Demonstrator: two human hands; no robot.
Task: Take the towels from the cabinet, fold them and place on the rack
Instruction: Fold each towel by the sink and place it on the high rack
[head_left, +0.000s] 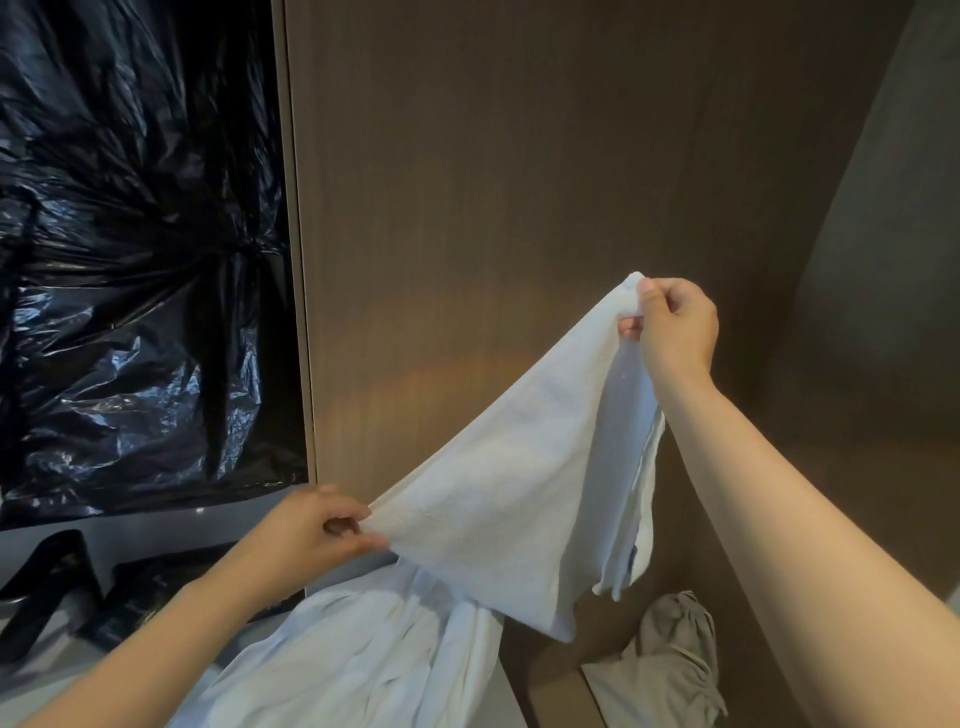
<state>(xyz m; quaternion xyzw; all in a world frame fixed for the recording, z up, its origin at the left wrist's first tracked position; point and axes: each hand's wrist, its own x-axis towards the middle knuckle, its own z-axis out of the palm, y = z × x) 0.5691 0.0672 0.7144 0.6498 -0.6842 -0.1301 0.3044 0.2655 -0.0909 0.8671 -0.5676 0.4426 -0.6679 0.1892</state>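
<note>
A: Where is the towel?
B: The white towel (509, 483) is in the air in front of the wood panel (519, 156), stretched on a slant between both hands. The rest hangs down in loose folds at the right side.
A: Left hand?
B: The left hand (317, 535) is low against the panel's bottom left corner. Its fingers (363, 543) pinch one corner of the towel.
A: Right hand?
B: The right hand (675, 327) is higher, before the panel's right half. Thumb and fingers (649, 296) are closed on the towel's top corner.
A: Other items?
B: A pile of white cloth (363, 660) lies below the panel, under the held towel. A black plastic sheet (140, 260) hangs left of the panel. Black straps (52, 577) lie on a grey surface beneath that sheet. A crumpled beige cloth (670, 654) sits at the panel's foot, to the right. It is not clear whether the beige cloth is a towel.
</note>
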